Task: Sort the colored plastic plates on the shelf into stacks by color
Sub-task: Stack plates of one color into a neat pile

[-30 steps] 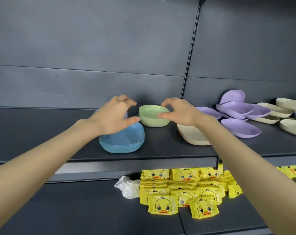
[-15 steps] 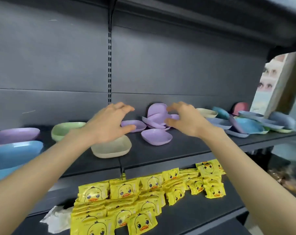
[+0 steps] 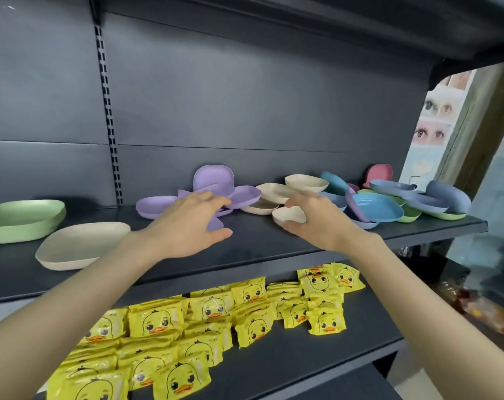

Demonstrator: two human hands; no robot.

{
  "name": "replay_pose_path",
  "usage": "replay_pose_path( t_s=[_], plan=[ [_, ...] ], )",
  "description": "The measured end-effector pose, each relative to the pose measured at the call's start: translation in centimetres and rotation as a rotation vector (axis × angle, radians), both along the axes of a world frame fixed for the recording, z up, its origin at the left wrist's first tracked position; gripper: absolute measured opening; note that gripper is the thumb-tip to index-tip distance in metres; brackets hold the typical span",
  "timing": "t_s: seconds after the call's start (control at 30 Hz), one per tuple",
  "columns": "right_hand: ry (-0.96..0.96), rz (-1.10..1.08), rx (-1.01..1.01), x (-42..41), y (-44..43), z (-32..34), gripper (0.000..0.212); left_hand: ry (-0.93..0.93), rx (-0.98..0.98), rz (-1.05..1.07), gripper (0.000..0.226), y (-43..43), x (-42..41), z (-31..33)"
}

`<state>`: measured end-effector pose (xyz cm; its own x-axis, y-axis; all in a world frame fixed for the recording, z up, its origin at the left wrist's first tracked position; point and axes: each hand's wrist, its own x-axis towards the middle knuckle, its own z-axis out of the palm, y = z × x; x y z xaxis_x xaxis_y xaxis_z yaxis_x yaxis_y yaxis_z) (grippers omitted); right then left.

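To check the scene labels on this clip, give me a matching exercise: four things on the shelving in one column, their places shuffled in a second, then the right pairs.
Things
1. green plate
2. pink plate
3. duck packets
4. large cream plate

Places
A. on the lower shelf
B. front of the upper shelf, left of the left hand
C. far left end of the upper shelf
D. standing at the back, near the right end of the upper shelf

Pairs: 1-C; 2-D; 3-A; 4-B
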<state>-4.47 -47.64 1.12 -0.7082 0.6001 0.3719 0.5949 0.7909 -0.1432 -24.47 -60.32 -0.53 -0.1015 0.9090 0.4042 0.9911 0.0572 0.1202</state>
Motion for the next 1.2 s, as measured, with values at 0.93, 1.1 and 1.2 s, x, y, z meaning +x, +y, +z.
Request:
replay_pose_path(
  t_s=[0.93, 1.1, 1.2],
  plan=[
    [-0.243, 0.242, -0.206, -21.9, 26.5, -1.9, 0.063, -0.136, -0.263, 0.273, 0.065, 22.0, -18.4, -1.9],
    [-0.313, 0.291, -0.229, -24.3, 29.2, -2.4, 0.071, -0.104, -0.335, 0.333, 0.07, 23.4, -19.7, -2.8],
    [-0.369, 0.312, -0.245, -24.9, 30.2, -2.4, 0.077, -0.098, -0.339, 0.354, 0.073, 23.8, -20.3, -2.7]
  ],
)
